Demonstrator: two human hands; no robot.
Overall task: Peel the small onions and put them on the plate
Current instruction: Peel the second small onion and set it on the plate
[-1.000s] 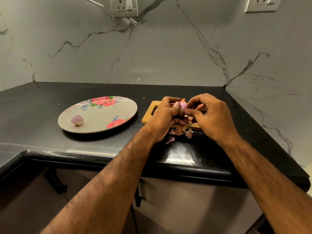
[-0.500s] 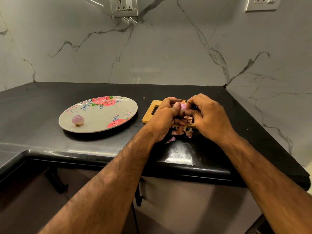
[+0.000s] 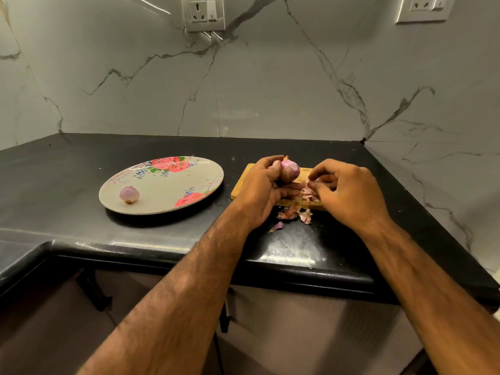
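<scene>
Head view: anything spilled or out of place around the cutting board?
Loose onion skins lie past the wooden board's near edge on the black counter. Otherwise nothing stands out: the plate sits flat with one peeled onion on it.

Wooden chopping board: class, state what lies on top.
Pinkish papery onion peels lie on the light wooden board; the left hand, holding a small purple onion, and right hand hide the rest.

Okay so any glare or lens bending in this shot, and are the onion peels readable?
Head view: bright glare on the black countertop near its front edge; head view: wide-angle bending of the counter's edges; head view: the peels beyond the glare and the onion in the left hand look sharp.
</scene>
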